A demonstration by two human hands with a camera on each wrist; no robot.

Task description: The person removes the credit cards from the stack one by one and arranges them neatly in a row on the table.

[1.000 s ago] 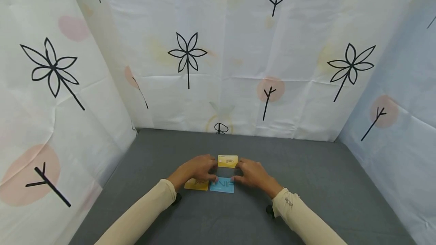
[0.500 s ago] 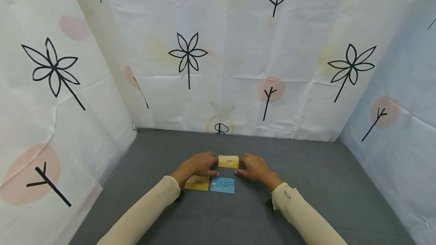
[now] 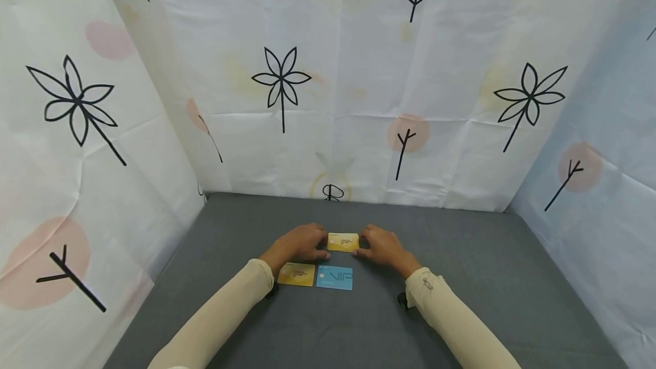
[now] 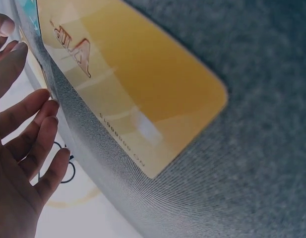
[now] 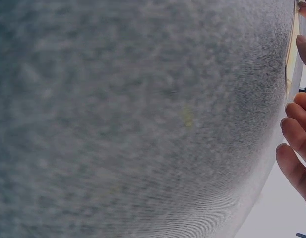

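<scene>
A yellow card [image 3: 343, 242] lies flat on the grey cloth between my two hands, at the far side of the group. My left hand [image 3: 302, 242] is at its left edge, fingers loosely bent and thumb apart. At the opposite edge is my right hand [image 3: 381, 245], its fingers similarly relaxed. Nearer to me, a gold VIP card [image 3: 296, 274] lies below the left wrist, beside a blue VIP card [image 3: 335, 278]. The left wrist view shows the gold card [image 4: 138, 74] large, with raised lettering. Fingers [image 5: 294, 161] of the right hand enter the right wrist view at its right side.
Grey cloth [image 3: 348, 329] covers the table. White fabric walls [image 3: 338, 73] printed with black flowers and twigs enclose its back and sides. Long cream sleeves [image 3: 220, 318] reach in from the front.
Both hands have shifted slightly away from me along the far card's sides. My left thumb has left the blue card, and more of the gold card shows. The near cards stay put.
</scene>
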